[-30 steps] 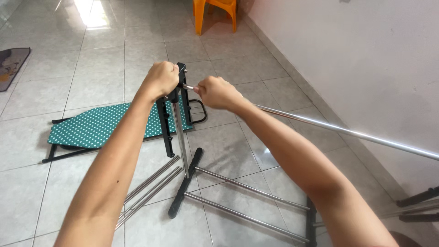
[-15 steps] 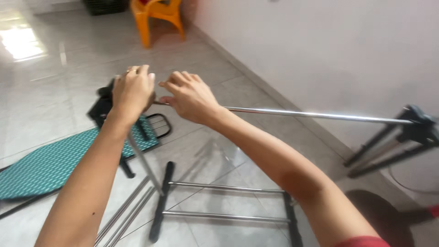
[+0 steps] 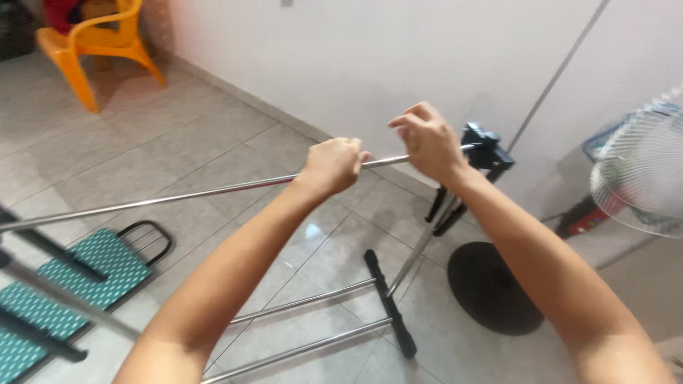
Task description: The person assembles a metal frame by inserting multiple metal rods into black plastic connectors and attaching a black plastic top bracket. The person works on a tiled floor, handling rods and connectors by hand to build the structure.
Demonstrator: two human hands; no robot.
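A long chrome rail (image 3: 178, 197) of a metal clothes rack runs level from the left edge to a black joint (image 3: 486, 151) at the right. My left hand (image 3: 332, 165) is closed around the rail. Just to its right, my right hand (image 3: 425, 140) pinches the rail close to the black joint. Under them a slanted chrome upright (image 3: 421, 245) goes down to a black foot bar (image 3: 390, 302) on the tiled floor. Two lower chrome bars (image 3: 299, 327) join that foot.
A green dotted ironing board (image 3: 67, 288) lies flat on the floor at the left, with blurred dark rack parts over it. An orange plastic chair (image 3: 89, 43) stands far left. A fan's round black base (image 3: 492, 288) and wire cage (image 3: 640, 171) stand at the right by the white wall.
The view has swung right along the rail. Both hands have left the rack's left end joint and moved along the rail to its right end, near the other black joint.
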